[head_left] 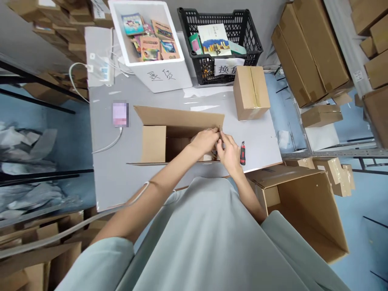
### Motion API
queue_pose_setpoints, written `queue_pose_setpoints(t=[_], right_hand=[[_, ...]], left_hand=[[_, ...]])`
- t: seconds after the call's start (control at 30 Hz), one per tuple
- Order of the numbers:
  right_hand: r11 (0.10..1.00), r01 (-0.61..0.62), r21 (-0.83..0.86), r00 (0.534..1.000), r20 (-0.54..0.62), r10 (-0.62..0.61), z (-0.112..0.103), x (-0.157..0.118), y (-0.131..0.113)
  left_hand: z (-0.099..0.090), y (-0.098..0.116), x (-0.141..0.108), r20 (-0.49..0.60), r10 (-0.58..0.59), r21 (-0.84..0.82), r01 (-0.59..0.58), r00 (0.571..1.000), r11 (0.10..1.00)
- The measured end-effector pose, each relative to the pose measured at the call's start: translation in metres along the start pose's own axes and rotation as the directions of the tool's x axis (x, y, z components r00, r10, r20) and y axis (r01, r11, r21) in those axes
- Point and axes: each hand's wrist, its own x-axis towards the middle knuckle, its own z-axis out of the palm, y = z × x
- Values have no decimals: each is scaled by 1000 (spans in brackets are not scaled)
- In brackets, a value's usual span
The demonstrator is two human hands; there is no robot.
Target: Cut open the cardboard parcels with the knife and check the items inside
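An open cardboard box (182, 118) lies on the table in front of me, its long far flap raised and its left flap spread out. At the box's right end, my left hand (206, 140) reaches across the opening with fingers bent and closed. My right hand (229, 152) meets it there, thumb and fingers pinched together at the box's right edge. Between the fingertips is a small brown, crumpled-looking bit, partly hidden; I cannot tell whether it belongs to the flap. A red and black box cutter (243, 153) lies just right of my right hand.
Behind the box stand a white foam bin (160, 76) of colourful packs and a black crate (209, 66) with books. A closed carton (252, 93) sits at right. A phone-like device (120, 114) is cabled at left. A large open carton (303, 214) stands beside me.
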Motion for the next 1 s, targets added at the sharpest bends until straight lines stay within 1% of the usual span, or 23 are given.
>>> queue_pose_setpoints(t=[0.07, 0.1, 0.17, 0.23, 0.3, 0.43, 0.53, 0.63, 0.73, 0.8, 0.9, 0.97, 1.0], right_hand=[[1000, -26, 3, 1000, 17, 26, 1, 1, -4], [999, -41, 8, 999, 18, 41, 1, 1, -5], [998, -64, 22, 998, 10, 64, 2, 2, -4], [996, -74, 38, 997, -2, 75, 3, 1, -2], [996, -75, 53, 997, -13, 76, 4, -1, 0], [995, -57, 84, 998, -10, 58, 6, -2, 1], [993, -48, 111, 999, 12, 47, 9, -1, 0], [988, -22, 151, 999, 43, 16, 14, 2, -5], [985, 8, 175, 998, 56, -18, 18, 3, -10], [983, 29, 180, 999, 38, -37, 20, 4, -12], [980, 62, 191, 998, -21, -59, 20, 6, -12], [979, 74, 189, 997, -46, -66, 19, 6, -12], [980, 77, 184, 996, -47, -69, 18, 6, -13]], left_hand=[[6, 6, 19, 64, -11, 86, 5, 998, 996], [9, 7, 24, 76, -4, 104, -4, 997, 995], [14, 4, 22, 80, 9, 125, -19, 997, 992], [18, -4, 12, 66, 23, 153, -33, 998, 988], [21, -17, -1, 37, 42, 192, -48, 998, 980], [18, -49, -31, -14, 45, 229, -41, 999, 972], [7, -65, -58, -88, 32, 216, -12, 996, 976], [-9, -72, -88, -227, -19, 133, 50, 974, 990], [-27, -77, -117, -343, -111, -11, 114, 933, 993], [-39, -82, -135, -393, -148, -93, 121, 908, 988], [-59, -88, -161, -463, -172, -191, 92, 870, 977], [-73, -89, -177, -525, -197, -259, 65, 828, 964], [-81, -88, -184, -558, -217, -300, 49, 801, 953]])
